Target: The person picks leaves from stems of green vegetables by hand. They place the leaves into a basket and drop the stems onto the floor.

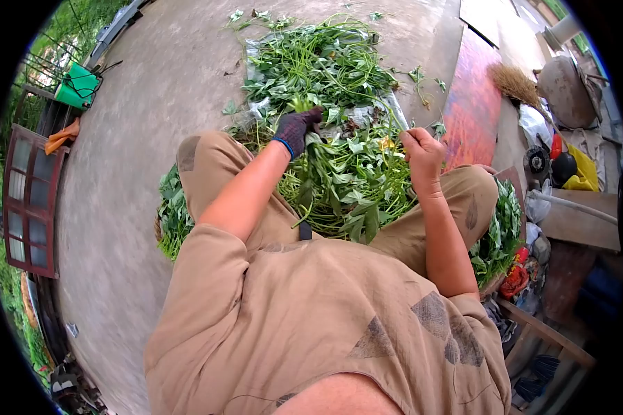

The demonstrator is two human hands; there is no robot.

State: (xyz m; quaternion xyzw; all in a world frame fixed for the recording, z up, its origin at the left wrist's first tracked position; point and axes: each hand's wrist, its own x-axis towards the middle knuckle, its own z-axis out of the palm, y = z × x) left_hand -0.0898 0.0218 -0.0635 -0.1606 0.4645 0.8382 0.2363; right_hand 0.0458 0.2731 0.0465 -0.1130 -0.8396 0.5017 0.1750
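Note:
My left hand [298, 130], in a dark glove with a blue cuff, is closed round a bunch of leafy green stems [320, 169]. Stem ends show above the fist and leaves hang below it. To the right, my bare right hand [423, 149] is closed above the right knee; what it pinches, if anything, is too small to make out. Between my legs lies a heap of loose greens [367, 183]. A bigger pile of leafy stems [318, 62] rests farther forward on a plastic sheet [396, 111].
Baskets of greens stand beside my left leg [174, 214] and right leg [502, 228]. At the right are a reddish board [472, 104], a straw broom [516, 84] and a yellow bag [581, 169]. A framed window panel [31, 200] and green container [77, 86] are at the left.

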